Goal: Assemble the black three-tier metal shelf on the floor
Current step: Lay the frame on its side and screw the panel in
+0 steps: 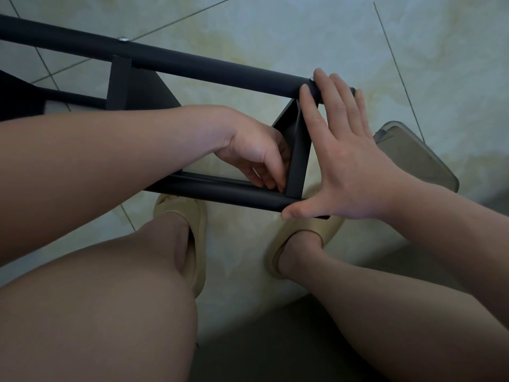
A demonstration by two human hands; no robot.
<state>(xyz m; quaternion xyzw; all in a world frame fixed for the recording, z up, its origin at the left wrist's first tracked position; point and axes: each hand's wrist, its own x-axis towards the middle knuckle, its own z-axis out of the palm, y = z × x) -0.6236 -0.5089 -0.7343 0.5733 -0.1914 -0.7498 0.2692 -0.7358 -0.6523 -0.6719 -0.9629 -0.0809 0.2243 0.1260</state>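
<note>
We sit over the tiled floor (275,37) with the black shelf frame (68,38) lying on its side across it, just beyond our slippered feet. It is part-built: the far tube (220,71) and the near tube (220,193) run side by side, joined by one cross piece (119,81) at the left and another, the end bracket (298,161), at the right.

Our right hand (344,161) lies spread and flat. Its fingers press on the far tube's end and its thumb on the near tube's end, bracing the two rather than gripping. Our left hand (256,153) reaches between the tubes, fingers curled down at the corner where the end bracket meets the near tube. We cannot tell whether they pinch a fastener.

We judge the step to be seating or fixing this end bracket. Next we need the holes lined up and the span held steady. A grey container (416,158) lies near our right hand.
</note>
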